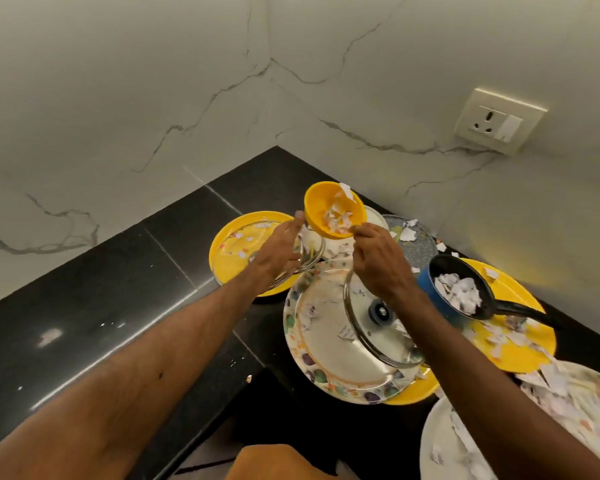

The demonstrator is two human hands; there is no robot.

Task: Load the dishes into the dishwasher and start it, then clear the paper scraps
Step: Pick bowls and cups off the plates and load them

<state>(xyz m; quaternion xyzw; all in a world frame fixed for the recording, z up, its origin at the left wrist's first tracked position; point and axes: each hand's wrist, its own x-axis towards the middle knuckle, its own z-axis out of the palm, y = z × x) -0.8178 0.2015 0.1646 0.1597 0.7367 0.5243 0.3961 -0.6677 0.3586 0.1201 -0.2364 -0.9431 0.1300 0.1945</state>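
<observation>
A pale marble-look wall (153,98) meets in a corner above the black stone counter (118,289). Dishes crowd the counter's right side.

Nearest the middle lies a white patterned plate (323,358) with coloured dots round its rim. A glass lid (368,341) with a blue knob rests tilted on it.

To its right a yellow plate (520,351) carries torn paper and a blue saucepan (430,280). The saucepan is full of white scraps and its black handle points right. A white plate (440,441) at the lower right edge is also strewn with paper, blurred.

At the back left a second yellow plate (222,251) holds a glass bowl (243,251). A grey speckled plate (420,247) sits against the wall.

Both bare arms reach forward. The right hand (378,261) pinches the lower rim of a small yellow bowl (321,202). The bowl is lifted clear of the counter at the back of the pile and tipped toward the camera. The left hand (278,254) has one fingertip against the bowl's left rim. Its other fingers are blurred over the glass bowl, so its grip cannot be told.

A wall socket (497,123) sits to the upper right. Paper scraps (336,216) lie inside the yellow bowl, and one piece sticks up at its far rim.
</observation>
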